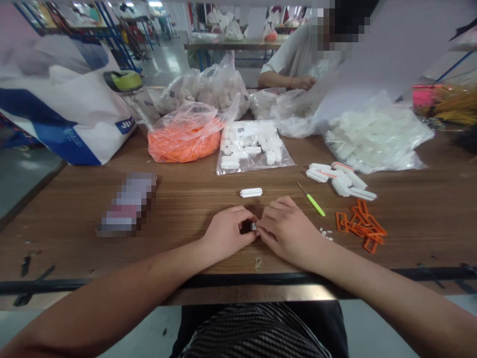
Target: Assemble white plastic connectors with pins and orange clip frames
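Pinching a small white plastic piece (254, 226) between their fingertips, the left hand (227, 233) and right hand (286, 231) come together at the lower middle of the frame, closed on it just above the wooden table (179, 209). The piece is mostly hidden by the fingers, with only a small white end showing, and a dark patch sits beside it under the left hand's fingers.

Just above the hands lies a white plastic bar (251, 192). To the right, a green-handled pick (315, 205) lies at a slant, near the right hand, with tiny white bits (326, 234) just below it. Further right are a loose heap of white plastic parts (339, 179) and a scatter of orange rectangular frames (359, 226).

Across the upper middle sit a clear bag of white parts (253, 146), a plastic bag of orange pieces (184, 141), and a large bag of white parts (376, 136) at right. A white-and-blue shopping bag (63, 104) stands at upper left beside a clear container topped with a green tape roll (122, 82). A blurred packet (128, 204) lies left of the hands. At the top, a co-worker (298, 54) sits across the table, one hand (301, 82) among plastic bags.
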### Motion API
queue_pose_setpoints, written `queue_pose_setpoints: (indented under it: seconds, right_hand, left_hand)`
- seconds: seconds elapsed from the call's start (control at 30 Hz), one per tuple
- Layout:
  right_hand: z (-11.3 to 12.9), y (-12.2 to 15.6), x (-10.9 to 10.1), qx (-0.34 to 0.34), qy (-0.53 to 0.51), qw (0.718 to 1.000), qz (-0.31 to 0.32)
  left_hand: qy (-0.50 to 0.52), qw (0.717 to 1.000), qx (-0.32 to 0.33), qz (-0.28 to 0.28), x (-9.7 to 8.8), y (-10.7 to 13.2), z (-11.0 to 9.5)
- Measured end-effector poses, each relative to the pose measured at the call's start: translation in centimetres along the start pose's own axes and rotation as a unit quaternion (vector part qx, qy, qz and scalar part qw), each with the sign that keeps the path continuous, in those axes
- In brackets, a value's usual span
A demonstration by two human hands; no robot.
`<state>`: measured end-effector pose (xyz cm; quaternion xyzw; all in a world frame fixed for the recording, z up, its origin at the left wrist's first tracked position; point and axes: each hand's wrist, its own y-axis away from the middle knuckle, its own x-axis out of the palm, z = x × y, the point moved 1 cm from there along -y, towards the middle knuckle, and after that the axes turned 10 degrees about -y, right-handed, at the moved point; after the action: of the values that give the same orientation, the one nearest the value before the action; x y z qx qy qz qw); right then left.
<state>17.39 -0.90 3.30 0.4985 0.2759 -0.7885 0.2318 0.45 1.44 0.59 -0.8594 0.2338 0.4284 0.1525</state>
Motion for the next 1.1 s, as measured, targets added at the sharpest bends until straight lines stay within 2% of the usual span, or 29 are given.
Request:
queue_pose_setpoints:
  seconds: [0.1,0.17,0.23,0.3,0.33,0.43,0.53,0.7,0.9,0.97,1.03,1.1]
  right_hand:
    - [1.2,0.9,0.5,-0.013,0.073,0.997,-0.034]
    - [0.9,1.4,0.4,-0.001,0.053,0.997,-0.055]
    - [-0.7,1.7,-0.4,0.034,0.003,0.996,-0.078]
    - [-3.2,1.7,-1.8,0.094,-0.029,0.989,-0.107]
    - [-4.5,1.7,-2.4,0.128,-0.042,0.986,-0.101]
    - [-7.8,1.3,-3.5,0.197,-0.109,0.974,-0.022]
    - [-8.9,0.5,-3.3,0.186,-0.174,0.967,0.028]
    - [-8.8,-0.8,-2.4,0.097,-0.139,0.983,0.067]
    - [-8.2,-1.1,-2.7,0.117,-0.091,0.986,0.071]
    - [-7.1,-0.9,-2.8,0.14,-0.127,0.981,0.052]
    - [-5.7,-0.6,-2.6,0.154,-0.207,0.966,0.026]
    - [-4.2,-0.3,-2.0,0.135,-0.28,0.95,0.011]
  left_hand:
    - [0.005,1.0,-0.008,0.001,0.1,0.0,0.0]
    - [0.005,1.0,-0.008,-0.009,0.1,0.0,0.0]
    - [0.006,1.0,-0.004,-0.018,0.1,0.0,-0.1]
    - [0.005,1.0,0.001,-0.019,0.1,0.0,-0.1]
    - [0.004,1.0,0.002,-0.018,0.1,0.0,-0.1]
    - [0.001,1.0,0.005,-0.013,0.0,0.0,0.0]
    - [0.0,1.0,0.006,-0.01,-0.1,0.0,0.0]
    - [-0.002,1.0,0.007,-0.013,-0.1,0.0,0.0]
    - [-0.003,1.0,0.006,-0.015,0.1,0.0,0.2]
    - [-0.002,1.0,0.004,-0.016,0.1,0.1,0.2]
    - [-0.002,1.0,0.006,-0.017,0.0,0.1,0.1]
    - [-0.001,1.0,0.007,-0.019,0.0,0.1,0.0]
